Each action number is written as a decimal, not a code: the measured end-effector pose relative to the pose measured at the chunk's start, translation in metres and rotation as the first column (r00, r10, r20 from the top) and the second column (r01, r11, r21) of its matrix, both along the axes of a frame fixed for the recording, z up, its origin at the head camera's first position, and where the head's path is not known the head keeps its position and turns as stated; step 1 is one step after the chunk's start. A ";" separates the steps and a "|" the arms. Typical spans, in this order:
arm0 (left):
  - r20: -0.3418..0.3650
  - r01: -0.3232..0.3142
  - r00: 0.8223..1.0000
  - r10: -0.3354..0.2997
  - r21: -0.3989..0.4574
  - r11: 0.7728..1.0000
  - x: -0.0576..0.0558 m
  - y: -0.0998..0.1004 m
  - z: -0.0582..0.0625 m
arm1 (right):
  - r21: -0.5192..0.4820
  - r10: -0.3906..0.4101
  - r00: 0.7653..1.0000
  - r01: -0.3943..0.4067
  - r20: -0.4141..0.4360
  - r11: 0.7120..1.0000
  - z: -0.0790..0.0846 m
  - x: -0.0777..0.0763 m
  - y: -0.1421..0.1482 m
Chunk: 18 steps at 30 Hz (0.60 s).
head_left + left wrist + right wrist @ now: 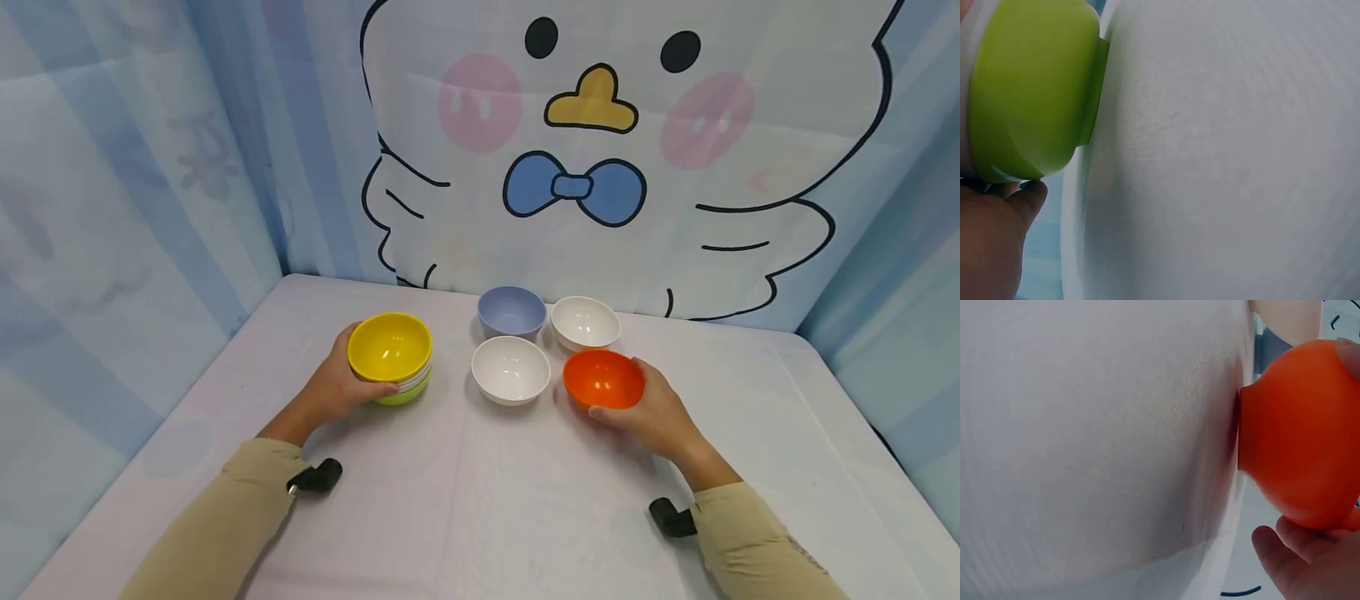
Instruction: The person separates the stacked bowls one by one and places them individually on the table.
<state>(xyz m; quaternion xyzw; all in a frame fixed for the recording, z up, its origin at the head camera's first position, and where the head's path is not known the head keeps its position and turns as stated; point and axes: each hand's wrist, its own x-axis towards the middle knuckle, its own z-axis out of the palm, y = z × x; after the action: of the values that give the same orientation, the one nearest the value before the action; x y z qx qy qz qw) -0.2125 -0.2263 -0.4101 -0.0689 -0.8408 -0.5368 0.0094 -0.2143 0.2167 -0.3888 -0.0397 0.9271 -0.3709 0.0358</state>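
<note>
On the left of the table, my left hand (335, 385) grips a stack of bowls from its left side, thumb in front. A yellow bowl (389, 346) tops the stack, with white rims (417, 380) below it and a lime green bowl (405, 395) at the bottom. The left wrist view shows the green bowl's foot (1094, 94) at the tablecloth. My right hand (663, 419) holds an orange bowl (602, 379) by its right side. Its foot (1242, 428) is at or just above the cloth; I cannot tell which.
Between the hands stands a white bowl (511, 371). Behind it are a blue-purple bowl (512, 310) and another white bowl (585, 322), near the back edge. A white cloth (465, 500) covers the table. Printed curtains (480, 233) rise behind and at both sides.
</note>
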 end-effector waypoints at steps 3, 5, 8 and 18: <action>0.006 -0.004 1.000 0.004 -0.006 1.000 0.000 0.000 0.001 | 0.006 0.012 1.000 -0.012 0.005 1.000 0.000 0.001 0.002; 0.009 -0.004 1.000 0.004 -0.007 1.000 0.000 0.000 0.000 | 0.009 0.017 1.000 -0.017 0.009 1.000 0.000 0.001 0.003; 0.013 -0.005 1.000 0.005 -0.013 1.000 0.000 0.000 0.000 | 0.009 0.018 1.000 -0.018 0.014 1.000 -0.001 0.001 0.004; 0.009 -0.003 1.000 0.003 0.002 1.000 0.001 0.001 0.001 | -0.021 0.043 0.999 -0.043 -0.008 0.999 -0.003 -0.004 -0.003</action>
<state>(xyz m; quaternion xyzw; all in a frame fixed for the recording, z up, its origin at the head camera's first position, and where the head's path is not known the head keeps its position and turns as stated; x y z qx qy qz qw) -0.2114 -0.2257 -0.4089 -0.0653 -0.8403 -0.5381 0.0064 -0.2181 0.2142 -0.3921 -0.0616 0.9222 -0.3798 0.0400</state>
